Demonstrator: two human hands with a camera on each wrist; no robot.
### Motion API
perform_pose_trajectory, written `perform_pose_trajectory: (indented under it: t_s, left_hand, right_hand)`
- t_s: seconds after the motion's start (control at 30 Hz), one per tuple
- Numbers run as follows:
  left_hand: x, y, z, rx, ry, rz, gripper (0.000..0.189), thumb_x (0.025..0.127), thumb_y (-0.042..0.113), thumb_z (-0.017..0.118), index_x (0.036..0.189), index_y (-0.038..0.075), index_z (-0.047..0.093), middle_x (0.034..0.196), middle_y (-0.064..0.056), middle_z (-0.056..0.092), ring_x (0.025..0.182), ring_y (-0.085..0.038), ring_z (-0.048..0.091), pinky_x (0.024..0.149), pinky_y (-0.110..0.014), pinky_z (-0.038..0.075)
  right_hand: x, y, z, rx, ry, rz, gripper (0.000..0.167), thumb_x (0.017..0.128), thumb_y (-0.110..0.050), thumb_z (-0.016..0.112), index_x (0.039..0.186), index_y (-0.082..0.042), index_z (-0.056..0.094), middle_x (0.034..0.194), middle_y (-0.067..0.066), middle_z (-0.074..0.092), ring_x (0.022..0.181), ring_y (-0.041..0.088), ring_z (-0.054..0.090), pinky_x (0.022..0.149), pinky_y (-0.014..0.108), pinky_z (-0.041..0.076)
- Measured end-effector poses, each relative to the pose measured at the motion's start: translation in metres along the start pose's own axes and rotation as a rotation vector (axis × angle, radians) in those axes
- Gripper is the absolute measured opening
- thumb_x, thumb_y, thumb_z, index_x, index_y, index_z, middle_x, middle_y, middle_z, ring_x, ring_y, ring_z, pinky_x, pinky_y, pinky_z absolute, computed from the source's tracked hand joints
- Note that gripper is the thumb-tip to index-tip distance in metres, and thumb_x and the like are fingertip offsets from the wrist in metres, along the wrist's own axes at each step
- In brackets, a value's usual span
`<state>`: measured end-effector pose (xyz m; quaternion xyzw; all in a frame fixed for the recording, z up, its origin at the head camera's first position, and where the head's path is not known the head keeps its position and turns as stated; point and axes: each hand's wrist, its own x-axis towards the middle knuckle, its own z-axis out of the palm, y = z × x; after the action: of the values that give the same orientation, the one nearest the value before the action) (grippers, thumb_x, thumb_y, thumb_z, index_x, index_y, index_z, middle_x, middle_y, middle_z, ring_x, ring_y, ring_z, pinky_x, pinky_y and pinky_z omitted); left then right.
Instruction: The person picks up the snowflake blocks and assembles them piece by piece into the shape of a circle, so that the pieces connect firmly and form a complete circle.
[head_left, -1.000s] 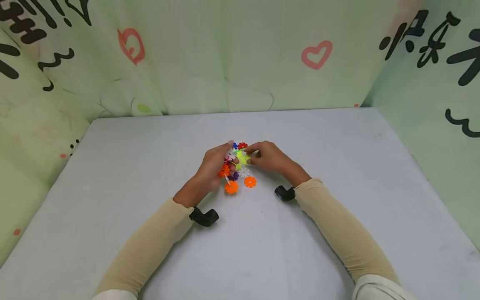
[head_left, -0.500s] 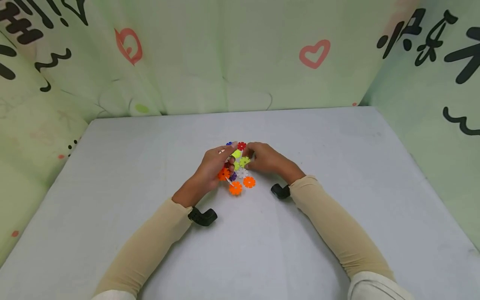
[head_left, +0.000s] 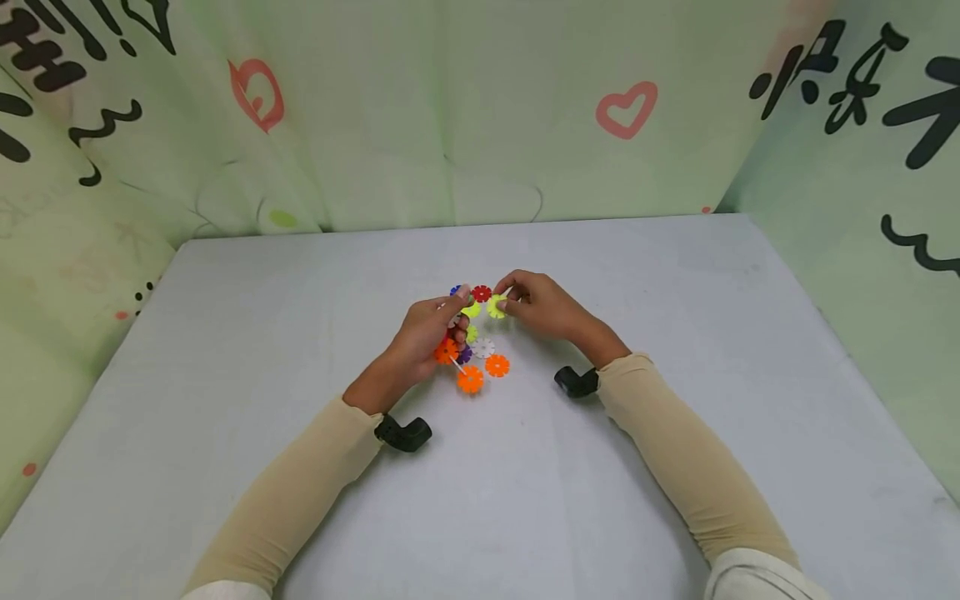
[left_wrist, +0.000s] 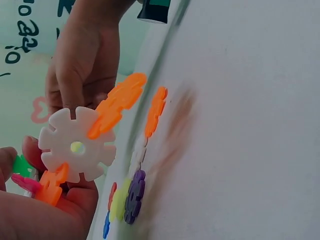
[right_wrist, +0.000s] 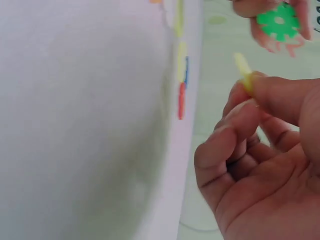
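My left hand [head_left: 420, 333] grips a chain of joined notched plastic discs. In the left wrist view it runs from an orange disc [left_wrist: 120, 102] through a white disc [left_wrist: 65, 132] to a second orange disc [left_wrist: 49, 187], with a pink disc [left_wrist: 25, 183] and a green disc [left_wrist: 21, 165] among the fingers. My right hand [head_left: 551, 307] pinches a single yellow disc [head_left: 496, 307] between thumb and finger, to the right of the left hand; the right wrist view shows this disc edge-on. Part of the chain is hidden behind the left fingers.
Loose discs lie on the white table [head_left: 480, 500] beneath the hands: orange [head_left: 497, 365], white [head_left: 483, 347], purple [head_left: 466, 354], yellow [head_left: 472, 333], red [head_left: 482, 293] and blue [head_left: 454, 290]. A printed green curtain [head_left: 495, 108] stands behind the table.
My right hand has left the green disc at the left hand, reached down to the loose discs and raised a yellow one. The left hand has tilted its chain slightly, swinging the lowest orange disc rightward.
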<state>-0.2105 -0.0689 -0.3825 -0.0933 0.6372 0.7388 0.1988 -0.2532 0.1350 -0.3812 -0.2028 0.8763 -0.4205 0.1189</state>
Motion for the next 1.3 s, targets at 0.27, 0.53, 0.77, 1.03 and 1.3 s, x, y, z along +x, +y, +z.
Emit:
perform_pose_trajectory:
  t_s: [0.27, 0.53, 0.77, 1.03, 1.3]
  left_hand:
    - [0.002, -0.003, 0.002, -0.005, -0.017, -0.029, 0.049, 0.096, 0.041, 0.058, 0.12, -0.002, 0.059, 0.084, -0.006, 0.056, 0.068, -0.014, 0.05, 0.062, -0.02, 0.047]
    - [0.003, -0.006, 0.005, -0.039, -0.067, -0.035, 0.051, 0.098, 0.039, 0.057, 0.127, -0.003, 0.056, 0.085, -0.006, 0.055, 0.065, -0.013, 0.049, 0.06, -0.019, 0.046]
    - [0.003, -0.006, 0.005, -0.033, -0.065, -0.018, 0.053, 0.098, 0.041, 0.056, 0.126, -0.005, 0.055, 0.084, -0.006, 0.053, 0.066, -0.013, 0.048, 0.06, -0.019, 0.045]
    - [0.002, -0.005, 0.002, -0.015, -0.077, -0.01, 0.052, 0.099, 0.04, 0.055, 0.123, -0.007, 0.055, 0.082, -0.006, 0.053, 0.065, -0.015, 0.047, 0.059, -0.02, 0.044]
    - [0.003, -0.01, 0.003, -0.058, -0.087, 0.014, 0.048, 0.099, 0.04, 0.053, 0.112, -0.007, 0.054, 0.077, -0.005, 0.049, 0.062, -0.015, 0.045, 0.056, -0.021, 0.043]
  right_hand:
    - [-0.005, -0.011, -0.004, 0.173, 0.03, -0.052, 0.022, 0.098, -0.01, 0.06, 0.118, -0.002, 0.059, 0.087, 0.024, 0.062, 0.059, 0.021, 0.046, 0.057, 0.028, 0.04]
    - [-0.007, -0.017, 0.001, 0.17, 0.078, -0.079, 0.022, 0.097, -0.011, 0.061, 0.117, -0.001, 0.062, 0.086, 0.023, 0.063, 0.061, 0.021, 0.048, 0.056, 0.028, 0.042]
    - [-0.008, -0.019, 0.002, 0.188, 0.067, -0.047, 0.026, 0.098, -0.012, 0.059, 0.121, -0.002, 0.064, 0.09, 0.022, 0.066, 0.063, 0.021, 0.05, 0.058, 0.028, 0.043]
    - [-0.01, -0.018, 0.003, 0.307, 0.011, -0.04, 0.028, 0.098, -0.004, 0.056, 0.125, 0.001, 0.063, 0.094, 0.019, 0.068, 0.075, 0.029, 0.058, 0.07, 0.029, 0.052]
    - [-0.009, -0.019, 0.01, 0.271, 0.03, -0.082, 0.028, 0.097, 0.001, 0.056, 0.124, 0.003, 0.063, 0.09, 0.014, 0.069, 0.072, 0.025, 0.061, 0.068, 0.028, 0.053]
